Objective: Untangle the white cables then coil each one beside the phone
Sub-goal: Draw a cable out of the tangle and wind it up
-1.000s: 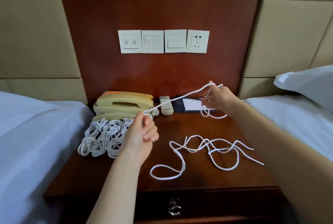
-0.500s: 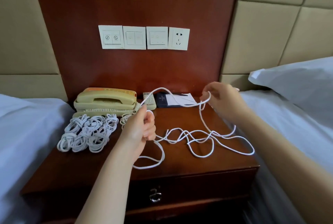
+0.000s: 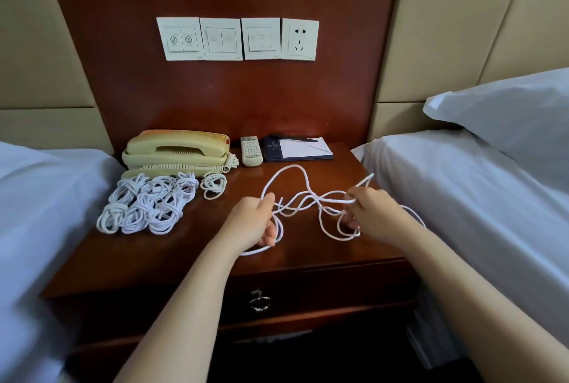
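Holding the loose white cable [image 3: 295, 198] above the nightstand [image 3: 323, 247], left hand [image 3: 254, 224] and right hand [image 3: 371, 213] both pinching it. Better keeping loops even, then laying beside the phone [image 3: 178, 150], near the finished coils [image 3: 147, 204].

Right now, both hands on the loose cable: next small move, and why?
Probably start winding: the right hand pinches the cable near its free end, the left hand grips farther along, and the slack between them lies in loose loops without an obvious knot. Finished coils already sit by the phone.
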